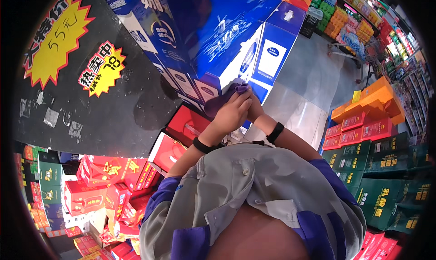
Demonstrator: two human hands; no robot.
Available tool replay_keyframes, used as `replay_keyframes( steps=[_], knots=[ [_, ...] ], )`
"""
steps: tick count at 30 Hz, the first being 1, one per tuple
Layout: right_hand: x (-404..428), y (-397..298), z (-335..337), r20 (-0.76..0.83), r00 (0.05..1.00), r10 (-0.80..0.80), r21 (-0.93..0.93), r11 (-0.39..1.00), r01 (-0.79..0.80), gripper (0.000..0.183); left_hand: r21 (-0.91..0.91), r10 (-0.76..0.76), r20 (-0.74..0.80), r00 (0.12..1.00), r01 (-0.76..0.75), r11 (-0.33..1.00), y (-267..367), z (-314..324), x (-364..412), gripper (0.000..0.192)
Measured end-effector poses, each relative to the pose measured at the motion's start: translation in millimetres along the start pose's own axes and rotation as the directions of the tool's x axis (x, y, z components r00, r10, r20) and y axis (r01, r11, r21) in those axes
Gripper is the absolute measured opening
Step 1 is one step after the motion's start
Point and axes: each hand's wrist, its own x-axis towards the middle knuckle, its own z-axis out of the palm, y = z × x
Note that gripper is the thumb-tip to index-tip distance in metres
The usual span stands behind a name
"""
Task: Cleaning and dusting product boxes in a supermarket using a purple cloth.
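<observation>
A dark purple cloth [218,103] is bunched up in front of me, one end hanging to the left. My left hand [233,112] is closed on it, with a twisted end sticking up above the fingers. Against it lies my right hand [254,105], its fingers also around the cloth, partly hidden behind the left one. Both wrists wear black bands. Just beyond the hands stand blue and white printed cartons [235,66], stacked; whether the cloth touches them I cannot tell.
A dark pillar [136,89] with yellow price signs rises at the left. Red gift boxes [85,195] are piled at the lower left. Green cartons [378,198], red boxes and an orange carton [371,100] stand at the right. A shopping cart [354,52] is farther off.
</observation>
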Motion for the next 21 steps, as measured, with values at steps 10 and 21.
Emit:
replay_keyframes(
  steps=[10, 21],
  knots=[
    [69.1, -74.0, -59.0, -0.265, 0.941, 0.210, 0.662, 0.749, 0.019, 0.052, 0.140, 0.121, -0.268, 0.956, -0.086, 0.986, 18.2, -30.9, 48.3, 0.039],
    [16.6, 75.9, 37.8, 0.089, 0.944, 0.317, 0.552, 0.773, -0.312, 0.034, 0.238, -0.212, -0.043, 0.976, 0.216, 0.947, 7.2, 21.4, 14.0, 0.047]
  ],
)
